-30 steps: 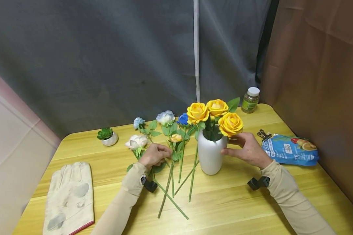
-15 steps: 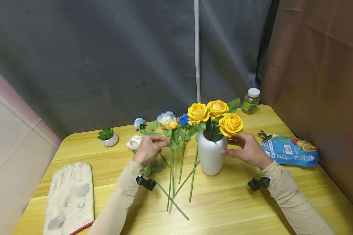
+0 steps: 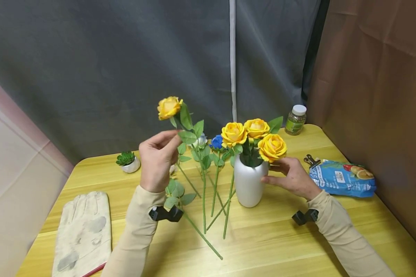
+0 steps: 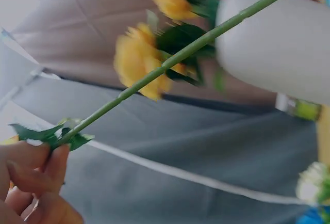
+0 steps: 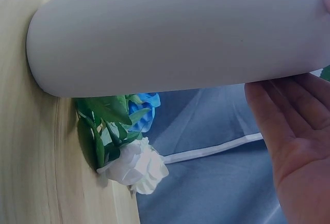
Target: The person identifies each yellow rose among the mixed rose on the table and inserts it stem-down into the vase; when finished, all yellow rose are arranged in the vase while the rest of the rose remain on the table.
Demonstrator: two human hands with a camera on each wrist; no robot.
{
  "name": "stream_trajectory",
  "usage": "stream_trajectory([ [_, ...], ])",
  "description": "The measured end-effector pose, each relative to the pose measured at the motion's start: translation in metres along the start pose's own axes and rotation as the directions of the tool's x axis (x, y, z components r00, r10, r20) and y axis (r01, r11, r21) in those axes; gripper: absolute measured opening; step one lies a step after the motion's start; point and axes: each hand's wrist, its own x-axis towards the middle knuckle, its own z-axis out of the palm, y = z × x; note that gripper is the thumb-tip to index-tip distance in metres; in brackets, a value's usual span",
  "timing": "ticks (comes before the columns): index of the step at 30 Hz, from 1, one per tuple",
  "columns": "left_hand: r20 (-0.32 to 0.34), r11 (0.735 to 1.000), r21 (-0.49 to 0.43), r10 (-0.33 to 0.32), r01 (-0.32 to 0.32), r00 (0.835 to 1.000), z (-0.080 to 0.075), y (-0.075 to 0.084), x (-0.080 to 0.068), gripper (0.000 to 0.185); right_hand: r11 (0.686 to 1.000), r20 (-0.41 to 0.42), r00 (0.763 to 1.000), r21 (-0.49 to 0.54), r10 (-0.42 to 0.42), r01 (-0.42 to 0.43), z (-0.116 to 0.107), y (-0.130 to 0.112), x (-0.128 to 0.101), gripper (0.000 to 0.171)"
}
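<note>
Above the table (image 3: 270, 238), left hand (image 3: 156, 161) pinches rose (image 3: 169, 107).

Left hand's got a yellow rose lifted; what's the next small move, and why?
Probably swing the lifted yellow rose right and aim its stem at the white vase mouth: the left hand pinches it aloft, and the right hand steadies the vase holding three roses.

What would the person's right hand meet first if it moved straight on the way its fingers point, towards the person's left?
Most likely the white ceramic vase: the right hand already has its thumb against the vase's side, its fingers near the neck, though exact contact there is unclear.
</note>
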Motion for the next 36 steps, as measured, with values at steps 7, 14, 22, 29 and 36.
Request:
stream_trajectory([
  [7, -0.137, 0.928, -0.263, 0.234, -0.264, 0.962, 0.018, 0.037, 0.007, 0.011, 1.0, 0.001, 1.0, 0.001, -0.008, 0.008, 0.0, 0.001, 0.0, 0.063],
  [14, -0.263, 0.876, -0.305, 0.3, -0.374, 0.917, 0.029, 0.048, 0.013, 0.008, 1.0, 0.005, 1.0, -0.005, -0.014, 0.014, 0.0, 0.002, 0.0, 0.063],
  [22, -0.326, 0.857, -0.195, 0.403, -0.478, 0.855, 0.041, 0.042, 0.015, 0.006, 1.0, 0.004, 1.0, -0.011, -0.014, 0.014, 0.0, 0.002, 0.0, 0.063],
  [29, -0.275, 0.858, -0.107, 0.461, -0.503, 0.844, 0.049, 0.028, 0.007, 0.011, 1.0, 0.004, 1.0, -0.01, -0.01, 0.01, 0.0, 0.002, 0.0, 0.063],
  [36, -0.138, 0.864, -0.092, 0.481, -0.495, 0.866, 0.059, 0.008, -0.009, 0.005, 1.0, 0.001, 1.0, -0.003, -0.01, 0.01, 0.0, 0.001, 0.0, 0.063],
])
